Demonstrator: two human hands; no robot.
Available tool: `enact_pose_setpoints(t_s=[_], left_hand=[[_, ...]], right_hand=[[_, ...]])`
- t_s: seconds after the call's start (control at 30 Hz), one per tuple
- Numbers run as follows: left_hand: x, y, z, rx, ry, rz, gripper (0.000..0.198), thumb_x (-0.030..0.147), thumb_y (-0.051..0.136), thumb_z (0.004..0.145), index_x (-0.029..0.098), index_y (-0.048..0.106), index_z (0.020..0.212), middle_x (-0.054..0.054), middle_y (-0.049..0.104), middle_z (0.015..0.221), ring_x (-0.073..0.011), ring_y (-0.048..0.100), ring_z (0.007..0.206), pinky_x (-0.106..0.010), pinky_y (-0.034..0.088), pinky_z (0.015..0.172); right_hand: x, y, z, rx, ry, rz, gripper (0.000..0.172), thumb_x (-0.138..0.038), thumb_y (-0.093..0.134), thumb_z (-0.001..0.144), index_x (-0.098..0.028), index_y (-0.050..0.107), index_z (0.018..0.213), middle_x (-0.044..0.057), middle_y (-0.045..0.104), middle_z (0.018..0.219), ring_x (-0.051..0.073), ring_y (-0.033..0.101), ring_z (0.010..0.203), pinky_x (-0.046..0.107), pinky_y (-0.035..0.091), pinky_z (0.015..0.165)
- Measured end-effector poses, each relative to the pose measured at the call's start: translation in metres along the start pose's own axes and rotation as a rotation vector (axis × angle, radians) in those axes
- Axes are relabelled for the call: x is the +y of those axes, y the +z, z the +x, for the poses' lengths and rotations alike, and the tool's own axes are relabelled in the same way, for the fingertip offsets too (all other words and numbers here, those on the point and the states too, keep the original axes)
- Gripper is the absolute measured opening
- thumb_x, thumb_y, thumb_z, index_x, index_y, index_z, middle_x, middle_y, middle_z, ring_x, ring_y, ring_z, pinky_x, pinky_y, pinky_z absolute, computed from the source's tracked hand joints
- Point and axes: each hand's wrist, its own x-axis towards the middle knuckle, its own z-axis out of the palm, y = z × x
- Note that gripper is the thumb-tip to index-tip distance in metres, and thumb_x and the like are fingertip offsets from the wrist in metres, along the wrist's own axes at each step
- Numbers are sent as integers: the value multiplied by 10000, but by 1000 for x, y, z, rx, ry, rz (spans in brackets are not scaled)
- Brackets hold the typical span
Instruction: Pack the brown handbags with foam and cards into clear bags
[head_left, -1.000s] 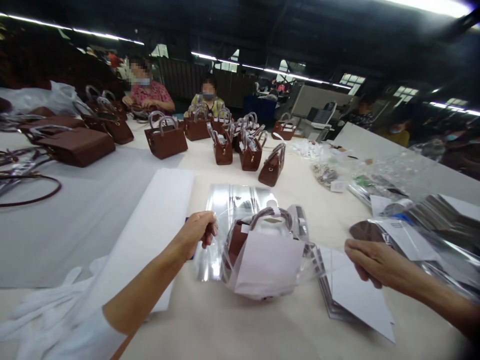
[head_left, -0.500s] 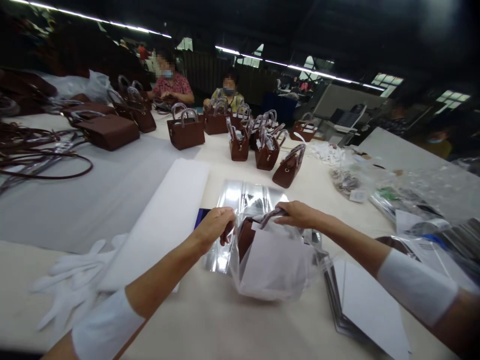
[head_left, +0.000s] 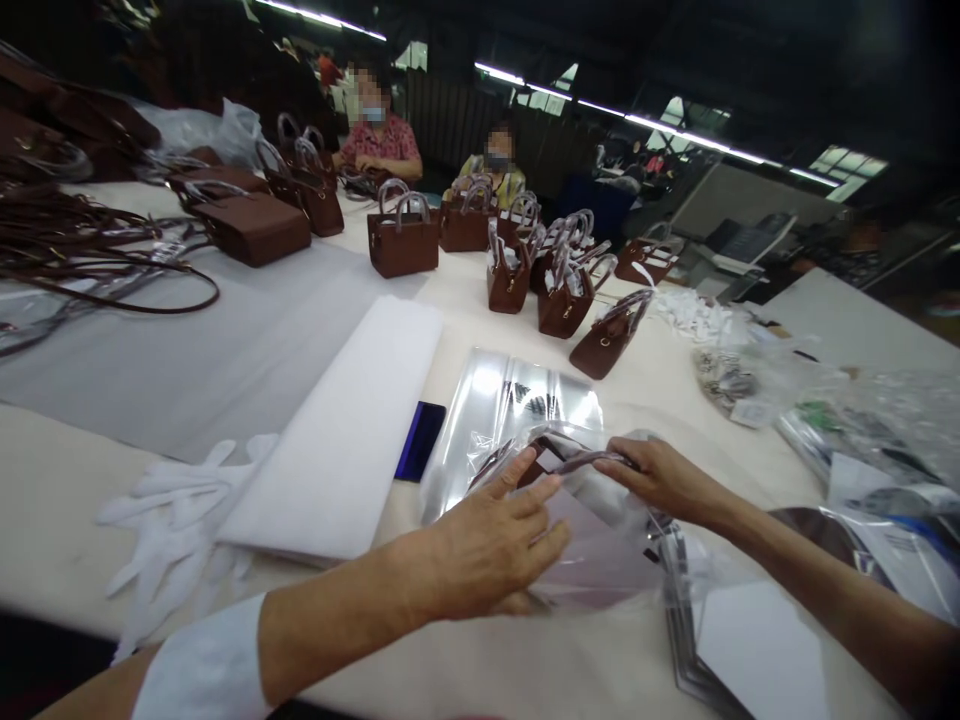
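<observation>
A brown handbag in a clear plastic bag (head_left: 600,560) lies at the front centre, with a white sheet showing through the plastic. My right hand (head_left: 656,475) is closed around the wrapped handle of the handbag (head_left: 581,461) at its upper right. My left hand (head_left: 499,540) rests on the near left side of the plastic, fingers spread apart. Behind both hands lies a stack of shiny clear plastic sleeves (head_left: 487,390). A dark blue flat object (head_left: 421,441) sits left of the sleeves.
White foam sheets (head_left: 352,430) and white gloves (head_left: 180,510) lie at left. Several brown handbags (head_left: 403,245) stand farther back. Grey-edged white boards (head_left: 761,640) are at right, near bagged parts (head_left: 727,380). Two people (head_left: 386,145) (head_left: 499,165) sit across the table.
My left hand has moved right and nearer, opening from a closed grasp onto the plastic. The plastic-covered handbag is tilted lower. The view has shifted, so the background sits farther right.
</observation>
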Motion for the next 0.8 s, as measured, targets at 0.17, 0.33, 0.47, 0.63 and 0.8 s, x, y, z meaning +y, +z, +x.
enact_pose_setpoints(t_s=[0.17, 0.33, 0.47, 0.63, 0.8], left_hand=[[-2, -2, 12, -50, 59, 24, 150, 51, 481, 741, 158, 508, 640, -1, 573, 555, -123, 522, 478, -398, 460, 875], [3, -17, 36, -69, -12, -109, 106, 61, 455, 737, 151, 506, 761, -24, 602, 645, -145, 525, 465, -263, 401, 385], [5, -2, 25, -128, -82, -164, 100, 102, 478, 769, 173, 487, 700, -1, 599, 623, -134, 519, 462, -260, 360, 386], [10, 2, 8, -60, -51, -188, 157, 113, 482, 796, 181, 460, 656, 26, 554, 586, -117, 486, 473, -263, 374, 439], [10, -3, 17, 125, -71, -89, 144, 119, 484, 813, 171, 506, 680, -68, 620, 953, -181, 587, 835, -321, 481, 709]], right_hand=[[-22, 9, -18, 209, -30, -275, 324, -406, 347, 900, -173, 484, 722, 16, 537, 586, 137, 493, 509, 236, 276, 478], [-56, 38, -47, 210, -449, -557, 141, -132, 424, 821, -170, 533, 740, 60, 552, 664, 182, 502, 585, 286, 322, 510], [-55, 37, -52, -14, -431, -458, 151, -279, 493, 845, -163, 551, 767, 38, 571, 661, 163, 507, 572, 274, 370, 500], [-40, -17, -48, 447, -340, -379, 286, -395, 474, 859, -159, 555, 999, 129, 565, 1057, 232, 525, 965, 307, 462, 686], [-21, -34, -30, 332, -82, -405, 436, -273, 512, 832, -195, 425, 1252, 130, 533, 1172, 245, 561, 949, 305, 462, 652]])
